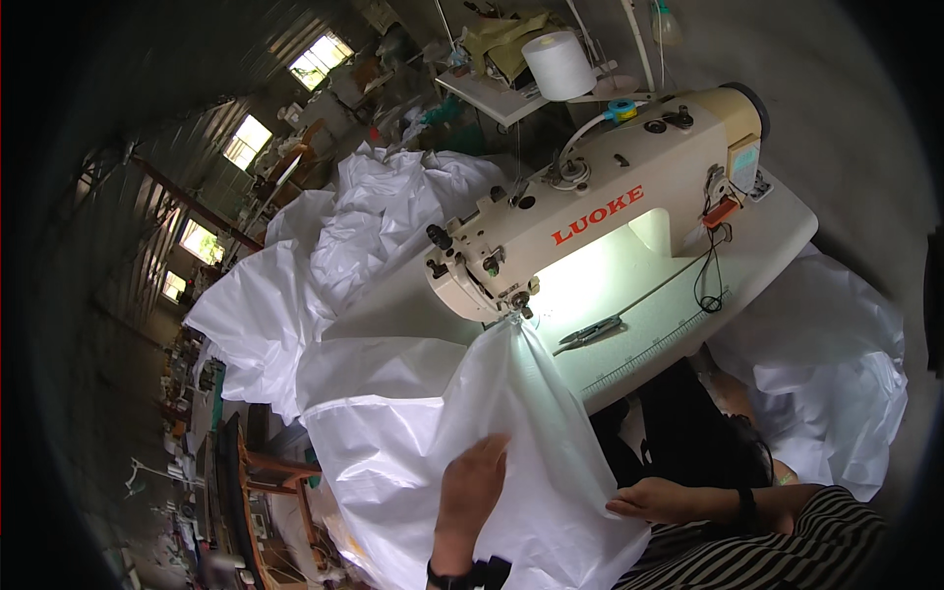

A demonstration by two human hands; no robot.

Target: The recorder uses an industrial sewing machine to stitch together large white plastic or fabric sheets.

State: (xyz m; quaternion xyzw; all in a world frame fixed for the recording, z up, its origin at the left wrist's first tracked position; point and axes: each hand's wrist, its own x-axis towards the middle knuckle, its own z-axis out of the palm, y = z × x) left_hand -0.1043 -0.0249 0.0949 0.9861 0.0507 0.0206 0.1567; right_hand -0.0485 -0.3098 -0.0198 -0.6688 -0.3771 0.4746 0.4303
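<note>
Probably mid-seam: the sheet (383,442), lower centre, meets the machine (590,216) at its needle end. The right hand (657,500) pinches the sheet's edge; the left hand (475,484) lies on it, grip unclear. Next likely needs even feeding.

The fabric (379,452) is white, the sleeve (831,531) apparently dark-striped.

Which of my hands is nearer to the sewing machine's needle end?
Left. Your left hand is on the white sheeting, below the needle end in the picture; your right hand is farther down and to the right, at the sheeting's edge.
</note>
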